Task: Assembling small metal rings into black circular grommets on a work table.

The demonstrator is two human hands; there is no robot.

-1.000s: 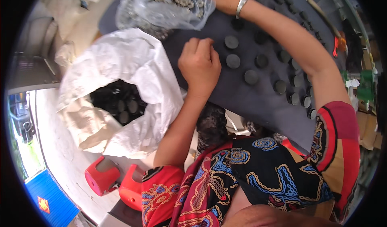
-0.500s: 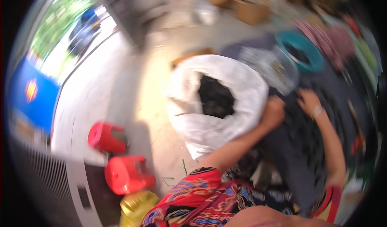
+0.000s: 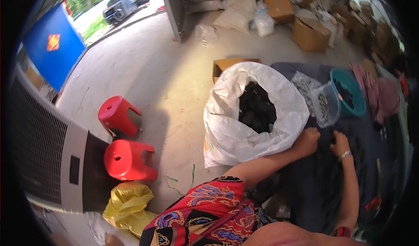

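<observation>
Small dark round pieces (image 3: pixel 349 167) lie scattered across the dark counter (image 3: pixel 323 202), too blurred to count or tell how they are arranged. Left hand (image 3: pixel 307 142) rests on the counter at the foot of the white sack (image 3: pixel 235 128), fingers curled together; whether they pinch a piece I cannot tell. Right hand (image 3: pixel 339 143), a band at the wrist, sits just beside it, fingers bent down onto the pieces; grip unclear. Sack stands open, well filled with black pieces (image 3: pixel 256 108), so by my reckoning much stock is left to handle. Beyond the hands: clear plastic tub (image 3: pixel 325 108) of small metal parts, teal basin (image 3: pixel 355 98) holding dark pieces. On the floor, well apart: two red stools (image 3: pixel 126 158), a yellow bag (image 3: pixel 128 202), cardboard boxes (image 3: pixel 310 34).
</observation>
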